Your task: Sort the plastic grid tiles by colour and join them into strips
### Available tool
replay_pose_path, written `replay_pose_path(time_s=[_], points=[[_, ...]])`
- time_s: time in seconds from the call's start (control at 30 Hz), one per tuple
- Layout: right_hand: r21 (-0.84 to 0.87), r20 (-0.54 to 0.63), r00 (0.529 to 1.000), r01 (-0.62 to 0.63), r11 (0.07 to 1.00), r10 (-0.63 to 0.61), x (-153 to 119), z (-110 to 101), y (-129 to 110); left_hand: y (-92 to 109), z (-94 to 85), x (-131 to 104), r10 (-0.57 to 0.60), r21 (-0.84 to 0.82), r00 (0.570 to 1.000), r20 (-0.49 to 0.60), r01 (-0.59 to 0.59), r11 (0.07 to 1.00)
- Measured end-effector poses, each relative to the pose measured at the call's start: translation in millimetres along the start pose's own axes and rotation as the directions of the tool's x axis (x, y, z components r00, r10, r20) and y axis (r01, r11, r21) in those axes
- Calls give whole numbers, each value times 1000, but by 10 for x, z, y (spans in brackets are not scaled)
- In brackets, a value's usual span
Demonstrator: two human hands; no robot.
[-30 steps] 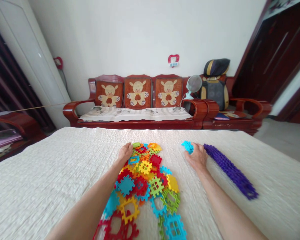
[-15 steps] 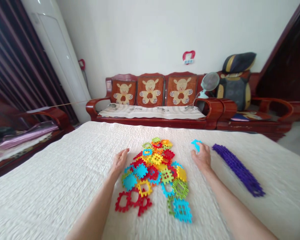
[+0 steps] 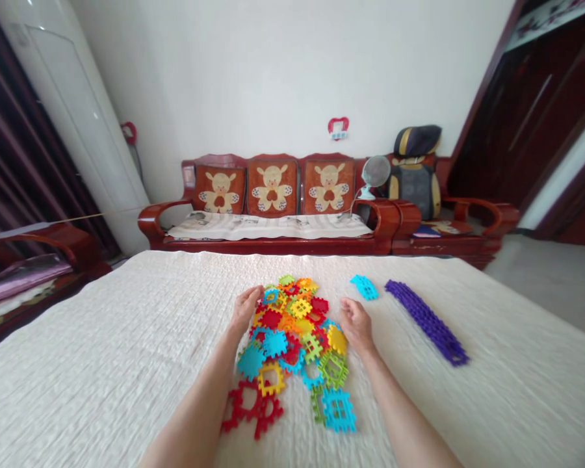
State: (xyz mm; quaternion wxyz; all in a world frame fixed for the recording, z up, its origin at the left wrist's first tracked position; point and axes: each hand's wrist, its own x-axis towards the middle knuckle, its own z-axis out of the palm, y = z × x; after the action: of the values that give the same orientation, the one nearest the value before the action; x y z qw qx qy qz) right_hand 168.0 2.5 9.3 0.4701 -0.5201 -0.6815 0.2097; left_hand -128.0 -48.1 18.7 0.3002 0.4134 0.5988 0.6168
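A heap of interlocking plastic building tiles [image 3: 302, 327] in red, yellow, blue, green and orange lies on the cloth in front of me. Some tiles are solid; others have window-like cut-outs. My left hand [image 3: 246, 310] is at the heap's far left edge, fingers slightly bent and nothing visible in them. On the other side, my right hand [image 3: 357, 324] hovers beside the yellow tile, fingers loosely curled and seemingly empty. Just beyond it, a blue tile piece [image 3: 364, 286] rests apart from the heap.
A long row of purple tiles [image 3: 426, 322] lies to the right on the white quilted tablecloth [image 3: 127, 344]. Behind the table stand a wooden sofa [image 3: 268, 246] with bear cushions, a small fan [image 3: 376, 171] and a chair with a massage pad [image 3: 414, 185].
My right hand has let go of the blue tile piece and come back toward the heap. My left hand has moved closer to the heap's edge. The view has swung right.
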Motion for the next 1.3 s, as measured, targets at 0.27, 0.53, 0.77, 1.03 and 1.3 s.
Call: replay_pose_path(time_s=[0.27, 0.53, 0.77, 1.03, 1.3], points=[[-33, -29, 996, 88, 996, -89, 18, 74, 85, -218, -110, 220, 266, 706, 937, 225, -345, 618], [-29, -7, 994, 111, 993, -111, 18, 40, 34, -303, -30, 222, 263, 655, 891, 370, -451, 607], [33, 134, 989, 56, 998, -60, 4, -20, 85, -231, -235, 296, 227, 552, 862, 454, -472, 687], [-206, 487, 873, 142, 968, -24, 96, -305, -103, -262, -184, 261, 315, 576, 837, 448, -540, 614], [-207, 621, 782, 95, 974, 56, 82, -266, -144, -229, -183, 237, 334, 568, 824, 458, -560, 603]])
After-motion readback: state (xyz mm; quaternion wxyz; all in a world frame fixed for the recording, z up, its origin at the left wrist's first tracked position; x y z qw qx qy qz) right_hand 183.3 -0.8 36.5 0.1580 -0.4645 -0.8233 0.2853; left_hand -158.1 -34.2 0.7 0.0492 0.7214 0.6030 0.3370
